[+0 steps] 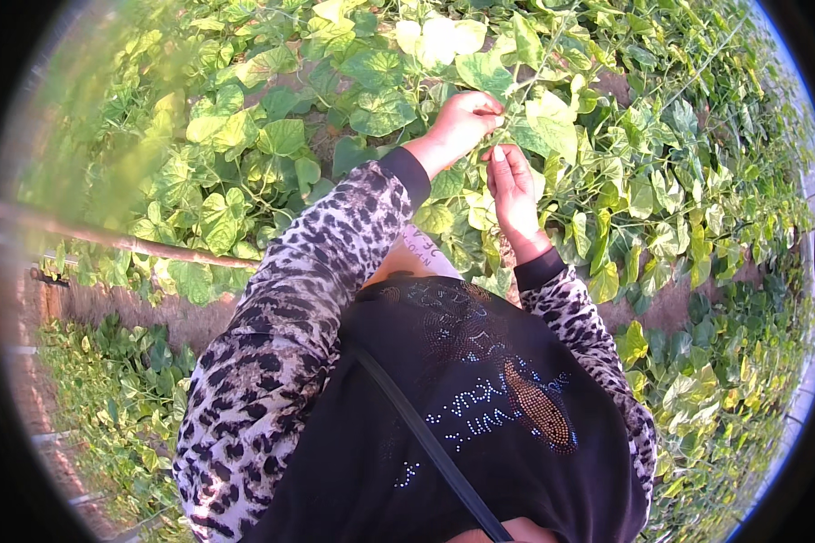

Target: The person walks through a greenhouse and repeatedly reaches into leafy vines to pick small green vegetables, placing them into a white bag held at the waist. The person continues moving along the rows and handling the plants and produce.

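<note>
Both my hands are raised among leafy green vines, close together at the upper middle. My left hand (466,120) is closed in a pinch, its fingertips against a thin vine stem (513,88). Just below and to the right, my right hand (513,185) has its thumb and fingers pressed together. Whatever lies between the fingertips of either hand is too small to make out. A broad pale-green leaf (552,127) hangs right beside both hands. Other large leaves (382,110) spread to the left of my left hand.
A thin brown pole (127,241) runs in from the left toward my left sleeve. An orange and white printed thing (421,253) shows below my forearms. Bare soil (145,312) separates the vine rows. More plants (724,380) grow at the right.
</note>
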Available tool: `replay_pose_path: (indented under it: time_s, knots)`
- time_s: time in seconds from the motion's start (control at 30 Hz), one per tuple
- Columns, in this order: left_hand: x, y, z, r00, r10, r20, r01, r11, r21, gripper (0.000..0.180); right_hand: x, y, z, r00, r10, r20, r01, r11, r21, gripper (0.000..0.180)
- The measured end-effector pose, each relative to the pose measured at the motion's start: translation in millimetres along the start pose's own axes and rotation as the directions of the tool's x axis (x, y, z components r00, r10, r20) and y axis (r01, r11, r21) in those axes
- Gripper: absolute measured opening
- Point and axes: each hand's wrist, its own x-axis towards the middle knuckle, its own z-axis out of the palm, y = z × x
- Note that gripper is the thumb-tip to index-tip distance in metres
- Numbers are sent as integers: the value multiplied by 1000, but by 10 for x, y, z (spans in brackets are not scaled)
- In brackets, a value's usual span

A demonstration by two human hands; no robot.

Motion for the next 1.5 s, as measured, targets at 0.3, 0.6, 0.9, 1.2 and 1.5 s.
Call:
replay_pose_path:
  time_s: [0.3, 0.6, 0.9, 1.2, 1.5]
  knots:
    - [-227, -187, 436, 986, 102, 133, -147, 906, 396, 27, 108, 265, -638, 985, 155, -69, -155, 988, 15, 16]
    - [-331, -246, 199, 991, 94, 93, -123, 914, 387, 20, 84, 223, -384, 989, 142, 51, -129, 972, -195, 21]
    - [-403, -88, 153, 997, 65, 35, -73, 941, 329, 11, 442, 308, -768, 925, 288, 248, -144, 870, -471, 14]
    - [-422, 216, 223, 997, -66, 50, 58, 987, 150, 28, 299, 199, -492, 964, 52, -261, -82, 991, -105, 27]
    - [-376, 80, 112, 982, -127, 143, 134, 990, -39, 36, 311, 124, -457, 994, 86, 72, -67, 972, -226, 40]
